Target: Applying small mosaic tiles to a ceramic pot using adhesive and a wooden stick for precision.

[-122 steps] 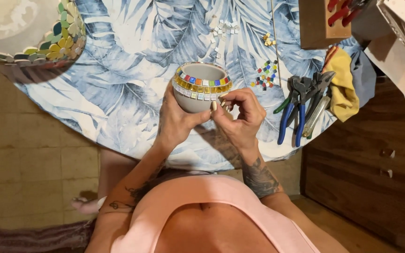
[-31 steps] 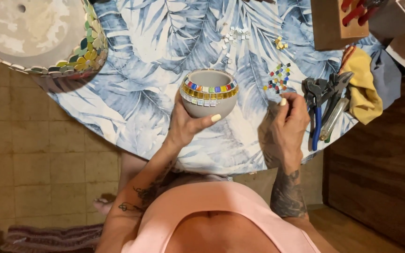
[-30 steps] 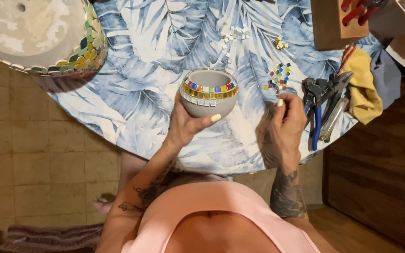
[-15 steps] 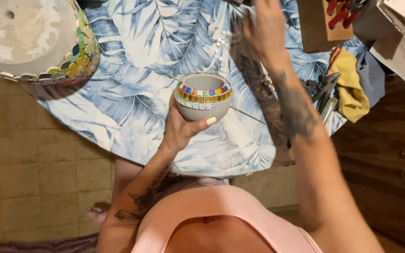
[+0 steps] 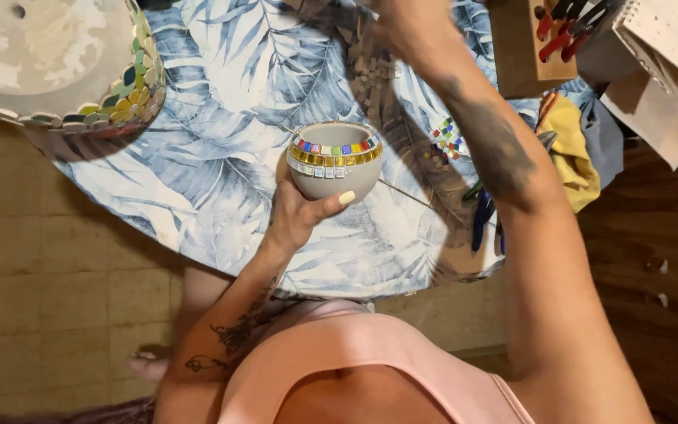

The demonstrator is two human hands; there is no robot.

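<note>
My left hand (image 5: pixel 301 213) cups a small grey bowl (image 5: pixel 333 176) from below, held upright over the table. A band of coloured and gold mosaic tiles runs around the bowl's rim. My right hand (image 5: pixel 408 27) is stretched far forward to the top edge of the view, above the leaf-print tablecloth (image 5: pixel 221 180). Its fingers are blurred and partly cut off, so what it holds cannot be made out. Loose coloured tiles (image 5: pixel 447 140) lie on the cloth under my right forearm.
A large pale dish with a mosaic edge (image 5: pixel 56 67) stands at the left. Blue-handled pliers (image 5: pixel 482 218), a yellow cloth (image 5: pixel 570 149), a wooden block with red-handled tools (image 5: pixel 539 39) and papers (image 5: pixel 668 63) lie at the right. Tiled floor is below.
My right hand left the bowl, went to the loose tiles on the right, then reached far forward across the table. The left hand keeps holding the bowl.
</note>
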